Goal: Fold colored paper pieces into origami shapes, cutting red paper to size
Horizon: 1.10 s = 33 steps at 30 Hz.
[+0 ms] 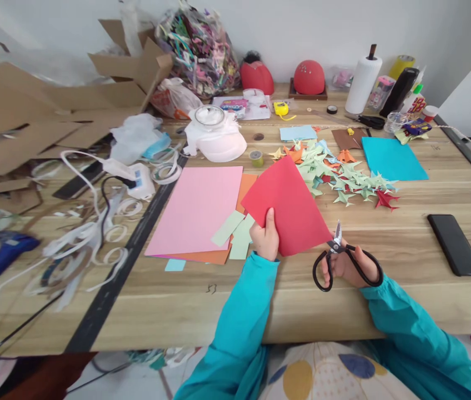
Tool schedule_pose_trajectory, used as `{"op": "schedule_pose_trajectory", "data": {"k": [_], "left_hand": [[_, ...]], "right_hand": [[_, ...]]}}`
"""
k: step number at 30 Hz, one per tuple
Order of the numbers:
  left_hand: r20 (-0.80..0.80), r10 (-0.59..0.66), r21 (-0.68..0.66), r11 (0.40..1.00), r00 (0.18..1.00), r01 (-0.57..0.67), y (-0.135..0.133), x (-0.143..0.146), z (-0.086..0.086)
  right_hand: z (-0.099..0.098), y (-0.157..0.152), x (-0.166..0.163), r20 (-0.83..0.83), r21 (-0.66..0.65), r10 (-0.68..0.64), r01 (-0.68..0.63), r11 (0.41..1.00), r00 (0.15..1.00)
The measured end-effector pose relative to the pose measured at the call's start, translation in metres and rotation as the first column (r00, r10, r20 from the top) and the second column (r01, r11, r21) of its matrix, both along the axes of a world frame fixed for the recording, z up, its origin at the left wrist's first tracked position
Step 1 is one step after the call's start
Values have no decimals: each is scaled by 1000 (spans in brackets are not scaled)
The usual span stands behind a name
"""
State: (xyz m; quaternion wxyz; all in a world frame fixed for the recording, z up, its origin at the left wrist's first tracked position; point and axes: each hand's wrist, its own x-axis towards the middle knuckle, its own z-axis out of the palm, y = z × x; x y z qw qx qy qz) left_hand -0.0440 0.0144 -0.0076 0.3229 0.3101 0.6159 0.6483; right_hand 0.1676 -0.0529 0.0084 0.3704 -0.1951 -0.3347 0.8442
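Observation:
My left hand (265, 238) pinches the lower edge of a red paper sheet (287, 203) and holds it tilted above the wooden table (402, 261). My right hand (346, 265) grips black-handled scissors (335, 258), whose short blades point up at the sheet's lower right corner. Both arms wear teal sleeves. Under the red sheet lie a pink sheet (198, 208), an orange sheet (206, 256) and pale green paper strips (235, 233).
A heap of folded paper cranes (339, 175) and a blue sheet (391, 158) lie behind the red sheet. A black phone (455, 244) rests at right. Cardboard (31, 105), tape rolls and a blue glue gun (2, 255) crowd the left. A paper towel roll (362, 83) stands at the back.

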Motion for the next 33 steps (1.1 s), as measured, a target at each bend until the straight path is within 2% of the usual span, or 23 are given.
{"op": "schedule_pose_trajectory", "data": {"k": [10,21,33], "left_hand": [[-291,-12,29,999,957,22,0,2,0],[-316,8,-23,1000,949,-16,0,3,-2],[-395,1,-6,1000,919,-4,2,3,-6]], "right_hand": [[1,3,1,38,-19,-32,33,999,999],[-3,5,3,65,-57,-48,51,997,997],[-1,5,5,73,-26,-38,40,999,997]]}}
